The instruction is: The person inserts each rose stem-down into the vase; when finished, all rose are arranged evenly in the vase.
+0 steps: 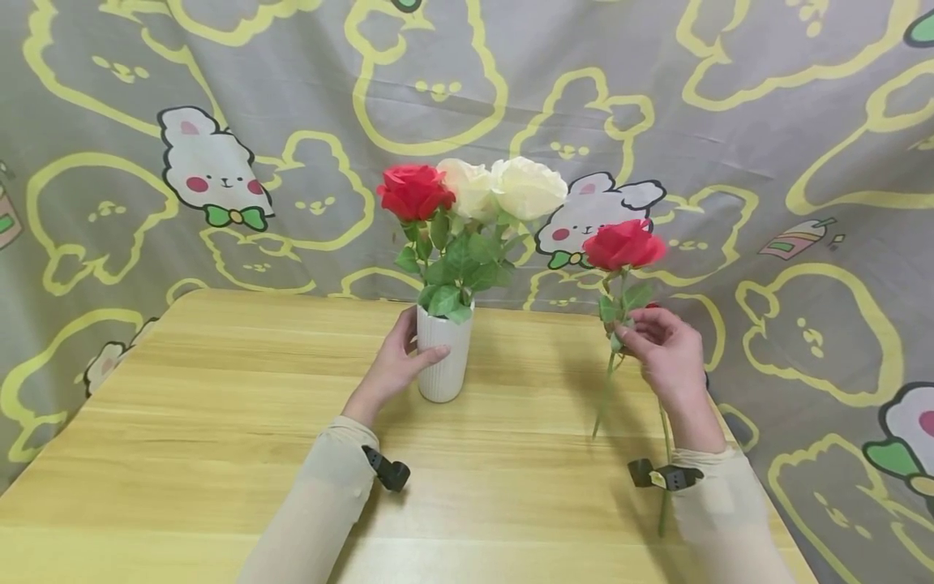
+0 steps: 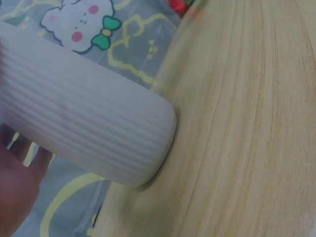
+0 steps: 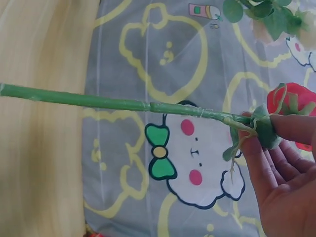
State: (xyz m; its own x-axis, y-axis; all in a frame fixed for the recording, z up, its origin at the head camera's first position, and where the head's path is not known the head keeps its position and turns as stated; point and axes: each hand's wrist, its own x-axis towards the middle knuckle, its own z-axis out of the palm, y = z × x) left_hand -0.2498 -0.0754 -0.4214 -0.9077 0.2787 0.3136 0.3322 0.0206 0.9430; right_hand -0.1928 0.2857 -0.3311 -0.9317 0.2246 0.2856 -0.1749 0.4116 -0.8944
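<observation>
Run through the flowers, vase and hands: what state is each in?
White vase: upright on the table.
Red rose in vase: petals open.
White roses: in vase, petals open.
Held red rose: petals open, head up.
Green stem: partly hidden by the right sleeve.
Left hand: curled round the vase.
Right hand: pinching the held rose.

In the head view, the white vase point(image 1: 443, 365) hides the lower stems of its flowers point(image 1: 474, 191) and part of the left hand point(image 1: 397, 362), and the right hand point(image 1: 669, 349) leaves only a sliver of a red bloom point(image 1: 653, 306) showing behind it. The left wrist view cuts off the vase's top; the right wrist view crops the held rose point(image 3: 306, 93) and blurs the flowers.
</observation>
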